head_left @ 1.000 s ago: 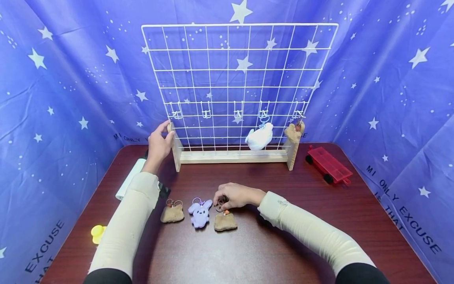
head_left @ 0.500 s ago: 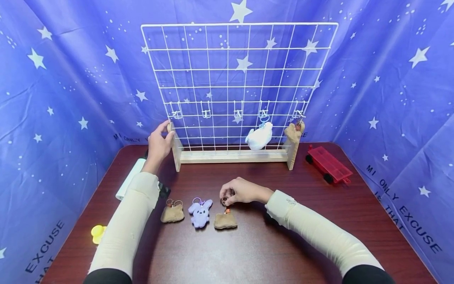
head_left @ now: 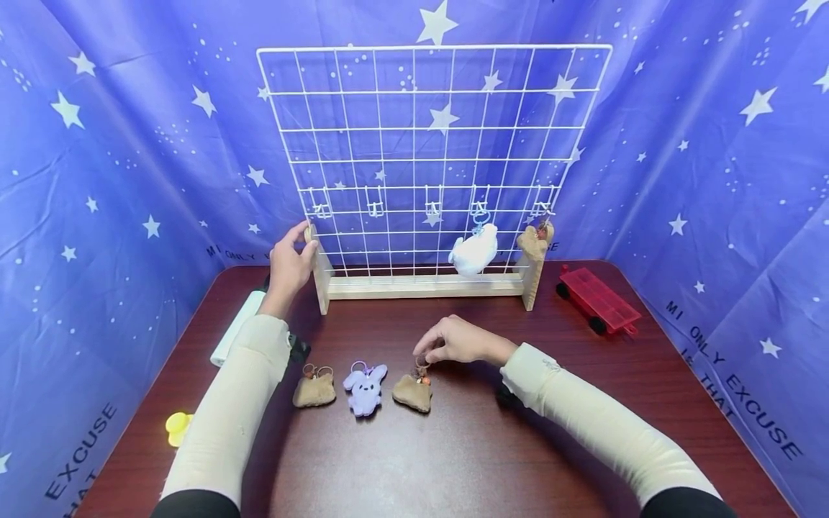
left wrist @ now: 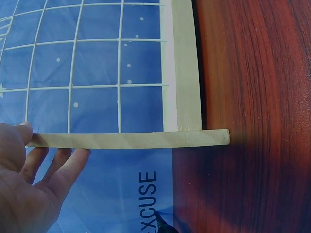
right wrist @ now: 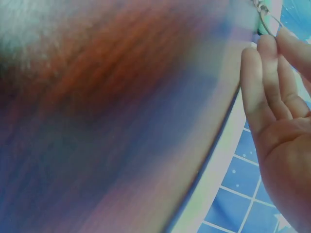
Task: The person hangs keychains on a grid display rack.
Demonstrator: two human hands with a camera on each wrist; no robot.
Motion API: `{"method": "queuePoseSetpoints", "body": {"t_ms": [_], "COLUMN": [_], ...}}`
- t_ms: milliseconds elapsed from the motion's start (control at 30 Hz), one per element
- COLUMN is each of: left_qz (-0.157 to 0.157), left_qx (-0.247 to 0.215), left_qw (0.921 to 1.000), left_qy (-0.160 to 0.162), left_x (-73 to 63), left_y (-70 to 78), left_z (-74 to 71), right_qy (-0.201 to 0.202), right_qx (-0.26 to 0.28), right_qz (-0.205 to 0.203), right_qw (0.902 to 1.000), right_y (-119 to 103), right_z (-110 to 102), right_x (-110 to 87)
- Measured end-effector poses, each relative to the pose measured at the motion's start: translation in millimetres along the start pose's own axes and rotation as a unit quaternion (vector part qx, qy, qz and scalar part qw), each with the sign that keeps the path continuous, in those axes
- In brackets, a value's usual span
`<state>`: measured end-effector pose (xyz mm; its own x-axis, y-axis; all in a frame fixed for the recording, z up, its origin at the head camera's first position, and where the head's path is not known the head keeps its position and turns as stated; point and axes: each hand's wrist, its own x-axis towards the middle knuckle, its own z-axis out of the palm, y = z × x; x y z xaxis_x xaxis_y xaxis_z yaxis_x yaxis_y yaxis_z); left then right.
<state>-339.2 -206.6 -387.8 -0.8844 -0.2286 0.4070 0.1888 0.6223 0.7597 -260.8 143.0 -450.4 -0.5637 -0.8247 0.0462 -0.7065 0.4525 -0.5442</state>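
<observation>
Pinching: right hand (head_left: 461,340) held the metal ring (head_left: 422,362) of the brown plush keychain (head_left: 412,393) between thumb and fingertips; fingers curled narrow on the ring.
Keychain position: hung just below the right hand, lower edge touching or nearly touching the table (head_left: 453,460); cannot tell which. Body tilted, an orange bead under the ring.
Key relation: keychain's long axis ran from the ring down and toward the person, so the plush lay below and slightly left of the grip. Right hand was much the nearer; left hand stood well apart at the rack.
Right wrist view: fingers (right wrist: 265,82) pressed together near a thin metal loop (right wrist: 266,14); rest of frame blurred.
Left hand: left hand (head_left: 288,262) gripped the left wooden post (head_left: 320,270) of the wire grid rack (head_left: 427,144), thumb on the near side, fingers behind. In the left wrist view the hand (left wrist: 26,194) lay along the post's foot (left wrist: 131,140).
Rack: row of hooks low on the grid; white plush (head_left: 475,250) hung from one, another brown plush (head_left: 535,241) at the right post.
Neighbours on table: purple bunny keychain (head_left: 365,387) just left of the held one, second brown keychain (head_left: 314,388) beyond it.
Farther out: red toy cart (head_left: 599,299) at right, white roll (head_left: 236,327) and yellow object (head_left: 178,426) at left.
</observation>
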Motion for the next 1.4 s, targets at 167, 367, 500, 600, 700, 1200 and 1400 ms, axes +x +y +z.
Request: {"method": "queuePoseSetpoints", "body": {"t_ms": [167,367,500,600,700,1200,1400], "left_qz": [0.000,-0.001,-0.001,-0.002,-0.004,-0.005,-0.004], "left_qx": [-0.001,-0.005,-0.004,-0.005,-0.005,0.000,-0.002], "left_qw": [1.0000,1.0000,1.0000,1.0000,1.0000,1.0000,1.0000], "left_qy": [0.000,0.000,0.001,0.000,-0.001,-0.002,-0.003], "left_x": [0.0,0.0,0.0,0.2,0.3,-0.3,-0.3], "left_y": [0.1,-0.5,-1.7,-2.1,-2.6,-3.1,-2.0], "left_z": [-0.8,-1.1,-0.8,-0.9,-1.3,-3.8,-0.9], "right_qy": [0.048,0.090,0.114,0.135,0.162,0.235,0.249], "right_qx": [-0.024,-0.031,-0.017,-0.005,0.005,0.036,0.023], "right_qz": [-0.015,-0.010,0.003,0.021,0.038,0.085,0.110], "right_qw": [0.9985,0.9954,0.9934,0.9906,0.9861,0.9677,0.9620], "right_y": [0,-3,-6,-8,-10,-33,-39], "right_z": [-10,-23,-33,-42,-52,-104,-119], "right_x": [-1.8,-1.5,-0.1,0.6,1.7,13.7,14.1]}}
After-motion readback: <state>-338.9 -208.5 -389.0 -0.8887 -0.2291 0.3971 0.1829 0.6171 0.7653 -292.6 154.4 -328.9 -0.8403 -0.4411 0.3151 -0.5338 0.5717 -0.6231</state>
